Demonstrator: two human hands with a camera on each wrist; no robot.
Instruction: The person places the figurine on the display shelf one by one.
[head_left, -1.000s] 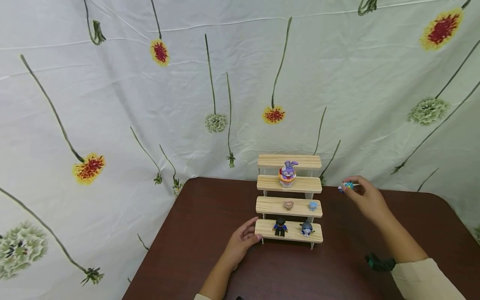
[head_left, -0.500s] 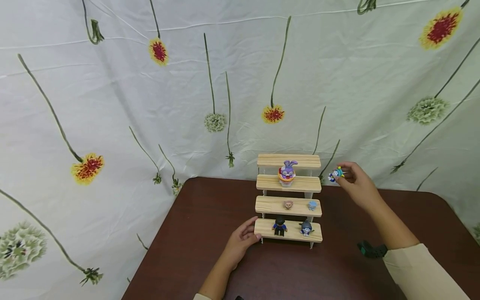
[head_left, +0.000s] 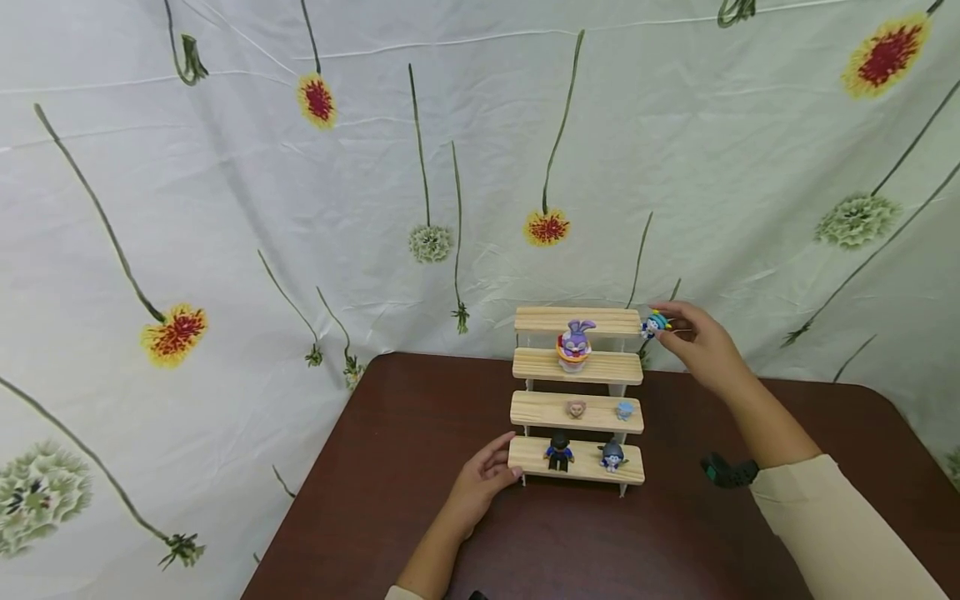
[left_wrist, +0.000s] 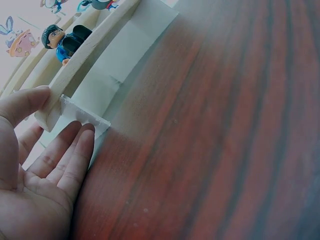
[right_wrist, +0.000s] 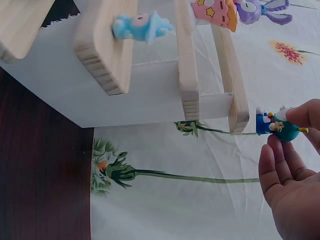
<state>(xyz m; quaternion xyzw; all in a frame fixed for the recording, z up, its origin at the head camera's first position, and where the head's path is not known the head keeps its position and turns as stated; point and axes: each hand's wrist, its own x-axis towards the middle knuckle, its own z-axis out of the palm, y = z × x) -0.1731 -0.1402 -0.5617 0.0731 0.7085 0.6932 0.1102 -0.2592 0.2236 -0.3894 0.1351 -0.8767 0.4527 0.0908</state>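
My right hand (head_left: pixel 701 342) pinches a small figurine with a teal hat (head_left: pixel 655 323) between thumb and fingers. In the right wrist view the figurine (right_wrist: pixel 286 131) lies sideways, its blue base just off the end of the top shelf. My left hand (head_left: pixel 480 483) holds the left end of the lowest shelf of a four-step wooden display stand (head_left: pixel 529 452). Seen from the left wrist, its thumb (left_wrist: pixel 27 102) lies against the shelf end, and other fingertips are by the clear side support (left_wrist: pixel 85 112). The top shelf (head_left: pixel 577 320) bears no figure.
A purple rabbit figure (head_left: pixel 575 343) sits on the second shelf from the top. Below it are a small pinkish figure (head_left: pixel 576 409) and a light-blue one (head_left: pixel 625 410). A black-haired figure (head_left: pixel 559 452) and a grey-hatted one (head_left: pixel 612 455) occupy the lowest shelf. Flowered cloth (head_left: pixel 360 208) hangs behind.
My right hand has carried the teal-hatted figurine up and to the left, from right of the stand to the top shelf's right end. The left hand has stayed on the lowest shelf.
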